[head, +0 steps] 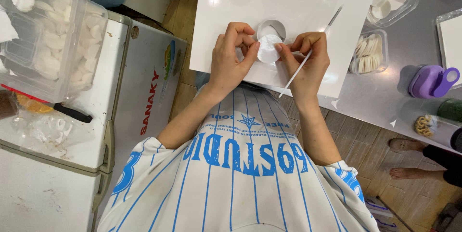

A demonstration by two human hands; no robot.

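White board (298,15) spans the upper centre of the frame. Left hand (231,58) and right hand (308,61) pinch a white disc (268,49) between them at centre, over a ring (271,29). Right hand also grips a thin stick (301,66).

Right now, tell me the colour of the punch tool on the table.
Purple punch tool, head view.

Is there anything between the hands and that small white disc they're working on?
Nothing visible: the left hand and right hand both pinch the white disc directly; the right also holds a thin white stick.
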